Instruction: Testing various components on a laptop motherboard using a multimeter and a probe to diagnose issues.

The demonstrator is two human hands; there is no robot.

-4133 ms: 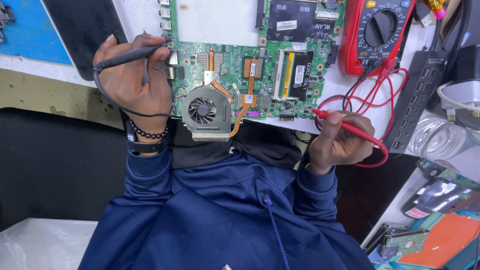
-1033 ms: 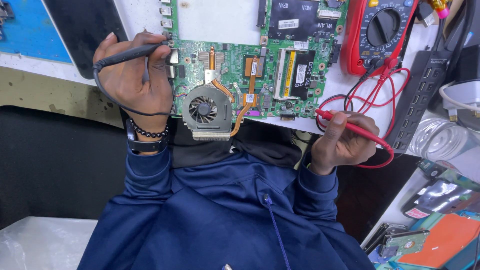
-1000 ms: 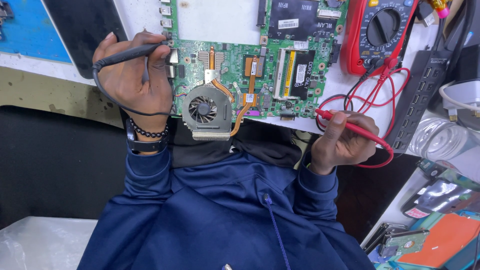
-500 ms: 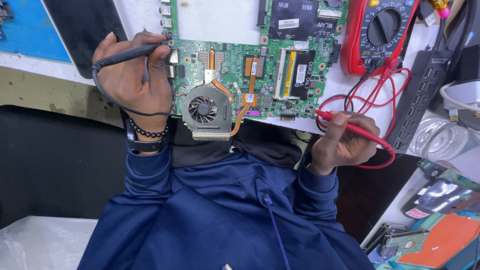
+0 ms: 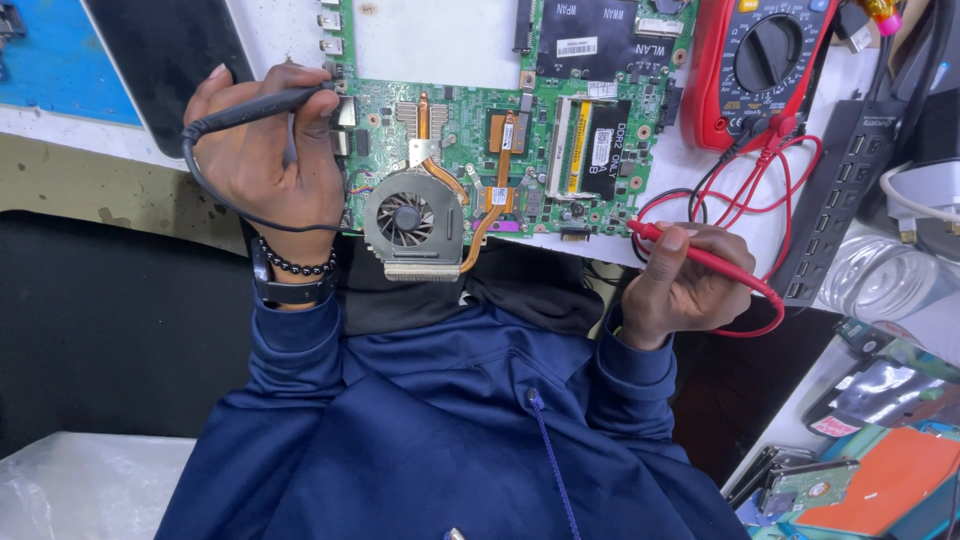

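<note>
The laptop motherboard (image 5: 500, 130) lies on the tabletop (image 5: 440, 40) between our hands. Our left hand (image 5: 265, 150) grips the black probe (image 5: 260, 103) at its edge; our right hand (image 5: 680, 285) holds the red probe (image 5: 700, 258) just beside it, seemingly not touching yet.

Both forearms, in dark blue sleeves, reach up from the bottom of the frame. The left hand (image 5: 268, 165) is raised higher, its back to the camera, fingers curled tight and thumb pressed along the top; a black band and a beaded bracelet circle the wrist. The right hand (image 5: 678, 285) sits lower and well apart from it, fingers folded in a pen-style pinch, thumb and forefinger pointing left.
</note>
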